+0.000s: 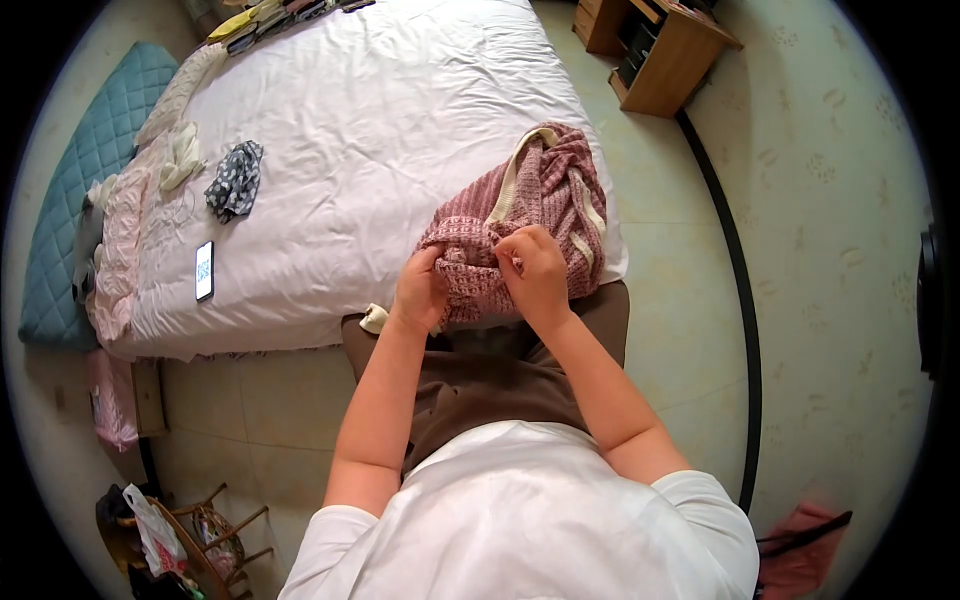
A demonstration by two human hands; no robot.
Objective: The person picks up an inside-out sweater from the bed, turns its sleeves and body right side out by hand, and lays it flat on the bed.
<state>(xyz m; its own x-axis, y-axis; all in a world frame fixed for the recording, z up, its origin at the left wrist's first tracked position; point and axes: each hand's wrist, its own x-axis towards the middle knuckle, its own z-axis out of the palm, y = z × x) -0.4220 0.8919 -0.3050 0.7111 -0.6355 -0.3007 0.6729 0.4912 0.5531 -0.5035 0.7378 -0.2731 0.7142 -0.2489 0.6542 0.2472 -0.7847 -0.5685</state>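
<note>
A pink knitted garment with cream trim lies bunched at the near right corner of the bed, partly over my lap. My left hand grips its left edge, thumb on top and the fingers mostly hidden underneath. Closer to the middle of the knit, my right hand pinches a fold between thumb and fingertips. A small cream end of cloth sticks out beside my left wrist.
On the white-sheeted bed are a phone and a dark polka-dot cloth. Folded clothes line the far edge. A teal quilted pad leans at the left. A wooden desk stands at the back right.
</note>
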